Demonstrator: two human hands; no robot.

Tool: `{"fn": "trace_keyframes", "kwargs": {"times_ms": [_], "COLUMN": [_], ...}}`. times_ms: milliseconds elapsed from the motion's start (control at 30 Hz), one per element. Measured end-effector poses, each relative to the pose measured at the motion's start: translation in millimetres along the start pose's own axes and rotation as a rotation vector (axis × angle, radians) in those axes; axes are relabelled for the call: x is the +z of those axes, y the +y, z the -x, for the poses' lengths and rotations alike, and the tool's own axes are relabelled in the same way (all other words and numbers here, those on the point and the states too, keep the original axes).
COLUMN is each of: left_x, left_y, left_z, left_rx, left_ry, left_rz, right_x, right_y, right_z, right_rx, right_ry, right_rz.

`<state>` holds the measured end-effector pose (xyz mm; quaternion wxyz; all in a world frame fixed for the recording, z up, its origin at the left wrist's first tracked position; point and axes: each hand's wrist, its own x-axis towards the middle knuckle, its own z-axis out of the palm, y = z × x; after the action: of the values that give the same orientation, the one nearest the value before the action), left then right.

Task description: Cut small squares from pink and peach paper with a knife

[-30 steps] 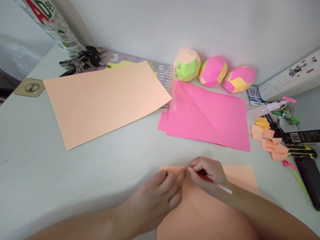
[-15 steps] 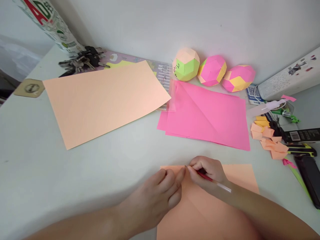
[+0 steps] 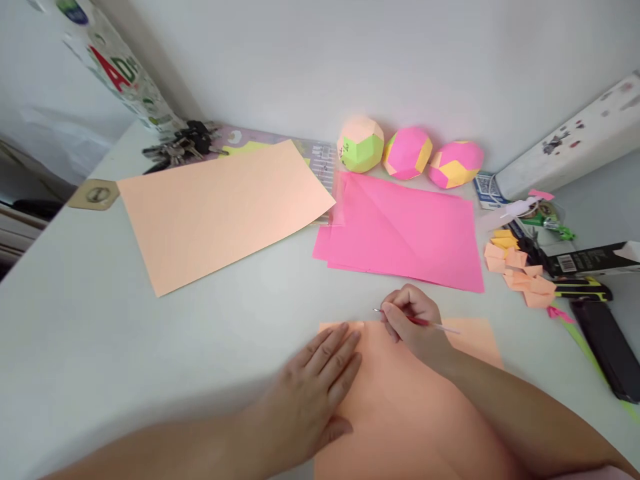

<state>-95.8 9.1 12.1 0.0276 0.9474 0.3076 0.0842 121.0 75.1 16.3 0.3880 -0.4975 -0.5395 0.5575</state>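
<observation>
A sheet of peach paper (image 3: 395,413) lies on the white table in front of me. My left hand (image 3: 320,387) rests flat on its upper left part, fingers stretched out. In my right hand (image 3: 413,323) is a slim pen (image 3: 419,321) with a red grip and clear barrel, its tip pointing left, just off the sheet's top edge. Beyond my hands lie pink paper sheets (image 3: 420,233), stacked unevenly with a diagonal crease. Further left is another peach sheet (image 3: 225,220).
Three faceted paper balls, the nearest-left one green and peach (image 3: 361,148), line the wall. Keys (image 3: 183,143) and a tall carton (image 3: 120,73) stand back left. Folded peach pieces (image 3: 525,280), a yellow-black cutter (image 3: 583,289) and a black phone-like slab (image 3: 605,350) lie right.
My left hand has gone from curled fingers at the paper's top edge to lying flat. The pen in my right hand has lifted away from the edge. The camera view has shifted a little.
</observation>
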Motion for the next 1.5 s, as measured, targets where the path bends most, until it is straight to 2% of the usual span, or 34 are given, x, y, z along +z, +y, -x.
{"fn": "trace_keyframes", "kwargs": {"times_ms": [200,400,567,667,733,800,833,933,1000,1233,1500], "left_x": [12.7,17.6,14.4,16.6,18.0,18.3,18.2,18.3,19.1,19.0,18.3], "left_y": [25.3,41.0,46.6,44.4,42.3,40.7,40.2,39.1,38.5,38.2,42.5], "left_z": [-0.2,-38.6,-62.9,-63.9,-62.6,-61.5,-61.0,-59.3,-58.2,-60.4,-61.7], "left_rx": [0.018,0.062,0.084,0.090,0.076,0.051,0.037,-0.022,-0.053,-0.084,-0.143], "left_ry": [-0.042,-0.070,-0.072,-0.035,-0.016,-0.013,-0.018,-0.037,-0.038,0.012,0.123], "left_rz": [0.049,0.074,0.098,0.164,0.207,0.230,0.231,0.192,0.151,0.041,0.043], "right_x": [1.3,-2.4,-26.5,-40.4,-44.3,-44.9,-44.8,-45.7,-47.8,-52.5,-55.7], "right_y": [4.8,-2.0,-19.8,-20.5,-13.3,-3.2,1.5,9.6,10.0,7.5,13.6], "right_z": [-0.5,-8.6,-10.2,3.7,14.3,21.5,23.4,23.7,22.2,23.3,23.7], "right_rx": [0.019,0.014,-0.067,-0.187,-0.282,-0.369,-0.456,-0.866,-0.955,-0.982,-0.894], "right_ry": [0.024,0.005,0.012,0.048,0.072,0.043,0.006,-0.102,-0.106,-0.133,-0.175], "right_rz": [-0.142,-0.109,0.028,0.153,0.242,0.317,0.370,0.639,0.724,0.880,0.961]}}
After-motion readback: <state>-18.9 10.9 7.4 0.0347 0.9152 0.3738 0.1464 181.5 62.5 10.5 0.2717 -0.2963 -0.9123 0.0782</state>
